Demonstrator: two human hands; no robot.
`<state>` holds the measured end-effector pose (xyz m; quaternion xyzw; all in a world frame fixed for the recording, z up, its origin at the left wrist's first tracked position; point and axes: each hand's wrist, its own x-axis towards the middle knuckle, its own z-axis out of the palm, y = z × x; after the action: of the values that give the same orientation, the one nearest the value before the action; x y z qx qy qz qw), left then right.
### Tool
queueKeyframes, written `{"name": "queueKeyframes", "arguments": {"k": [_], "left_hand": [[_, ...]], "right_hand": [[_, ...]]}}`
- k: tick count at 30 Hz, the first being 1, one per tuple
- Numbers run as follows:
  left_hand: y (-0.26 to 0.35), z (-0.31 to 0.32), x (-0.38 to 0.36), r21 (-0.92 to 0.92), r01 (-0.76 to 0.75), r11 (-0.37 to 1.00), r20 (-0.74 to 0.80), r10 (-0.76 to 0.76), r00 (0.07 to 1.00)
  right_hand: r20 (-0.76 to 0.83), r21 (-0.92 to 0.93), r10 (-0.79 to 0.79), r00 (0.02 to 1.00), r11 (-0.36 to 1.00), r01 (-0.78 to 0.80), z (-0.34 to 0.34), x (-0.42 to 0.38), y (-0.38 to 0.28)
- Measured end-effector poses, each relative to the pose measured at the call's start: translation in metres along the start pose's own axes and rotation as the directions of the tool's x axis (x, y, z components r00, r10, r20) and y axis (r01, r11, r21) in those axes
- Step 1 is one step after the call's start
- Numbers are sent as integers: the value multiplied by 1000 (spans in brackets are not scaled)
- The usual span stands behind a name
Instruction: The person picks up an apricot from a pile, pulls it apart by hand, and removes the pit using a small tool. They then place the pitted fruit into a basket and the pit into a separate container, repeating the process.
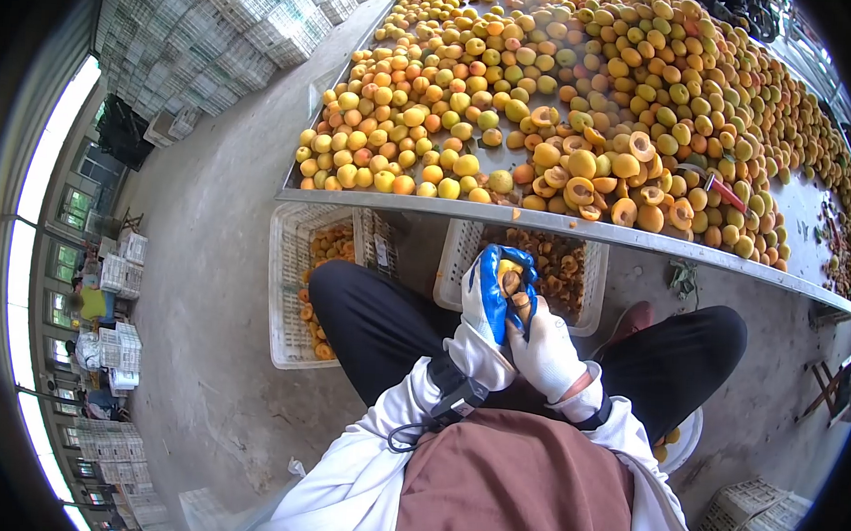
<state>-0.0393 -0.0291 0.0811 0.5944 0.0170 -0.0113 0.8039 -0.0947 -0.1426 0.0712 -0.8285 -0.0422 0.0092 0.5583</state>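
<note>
My left hand [486,301], in a white glove with a blue coated palm, is curled around a yellow apricot [509,267]. Against the same fruit, my right hand [547,351] is closed in a matching glove, its thumb side pressed up to it. Brown tips show between the two hands at the thumbs; I cannot tell whether they are stained thumb ends or part of a tool. Just below the hands' far side stands a white crate [590,301] holding brownish apricot pieces or pits.
A metal-edged table [428,205] heaped with apricots [413,118] stands ahead. Halved apricots [581,190] and a red-handled tool [726,191] lie near its edge. Another white crate [280,326] of halves is left of my knee. A white bucket [689,438] sits by my right leg. Stacked crates [236,29] line the back.
</note>
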Motion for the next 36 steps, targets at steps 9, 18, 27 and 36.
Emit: {"name": "queueKeyframes", "arguments": {"k": [9,18,27,36], "left_hand": [[15,-9,15,114,153,982,7,-155,988],[-1,-9,18,-75,234,969,-23,-236,971],[15,-4,22,-134,338,932,-6,-342,940],[-2,18,17,-560,364,745,-72,-481,874]], "right_hand": [[140,-319,-35,990,944,78,-12,-1,-1],[177,-263,-42,983,961,88,-10,2,5],[529,264,233,816,869,-419,-34,20,8],[199,44,108,974,992,-119,-17,16,27]]}}
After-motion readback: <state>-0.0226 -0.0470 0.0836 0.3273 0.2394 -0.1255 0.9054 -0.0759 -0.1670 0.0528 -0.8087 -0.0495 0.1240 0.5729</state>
